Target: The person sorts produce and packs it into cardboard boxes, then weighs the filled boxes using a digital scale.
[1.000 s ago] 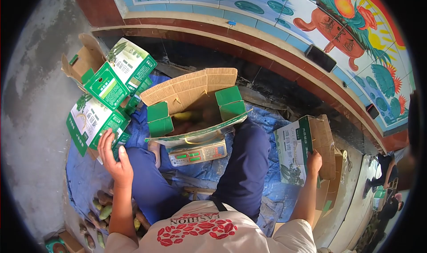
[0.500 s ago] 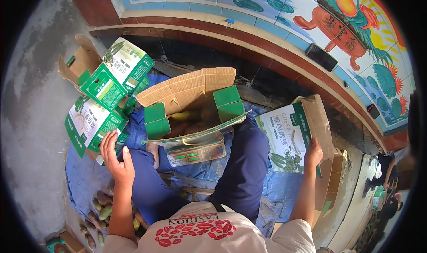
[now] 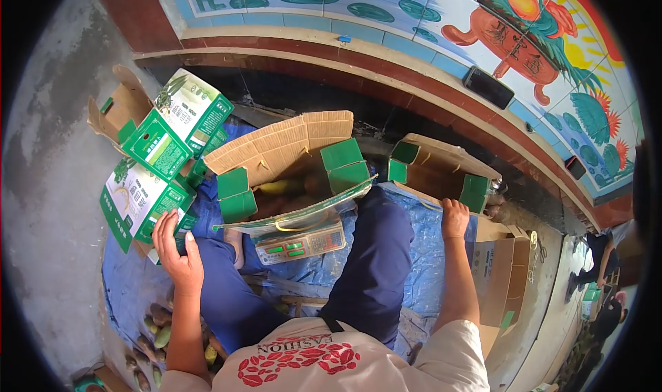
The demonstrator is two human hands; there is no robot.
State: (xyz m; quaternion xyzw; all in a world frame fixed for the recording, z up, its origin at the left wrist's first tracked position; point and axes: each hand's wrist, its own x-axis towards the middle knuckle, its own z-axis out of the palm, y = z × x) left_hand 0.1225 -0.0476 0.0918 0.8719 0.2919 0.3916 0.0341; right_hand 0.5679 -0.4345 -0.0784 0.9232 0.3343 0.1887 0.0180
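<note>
My right hand [image 3: 455, 219] grips the near edge of an open green-and-brown cardboard box [image 3: 441, 159], its fingers bent over the rim. That box stands with its mouth upward, and its inside looks dark. My left hand [image 3: 178, 254] is raised with the fingers apart, holding nothing, close to the stacked printed boxes [image 3: 141, 197]. Between my knees is another open cardboard box [image 3: 276, 144] with long produce inside, one piece a yellow-green radish [image 3: 281, 186]. It appears to rest on a digital scale [image 3: 302, 246] with lit green displays.
Blue sheeting [image 3: 422, 282] covers the ground under me. Several radishes [image 3: 163, 337] lie at lower left. A brown carton [image 3: 505, 271] stands to my right. Behind runs a low ledge below a tiled mural, with a phone [image 3: 488, 87] against it. Other people [image 3: 598, 264] are at far right.
My right hand has turned the right-hand box from printed face up to mouth up and set it farther back, beside the middle box. The left hand stays raised.
</note>
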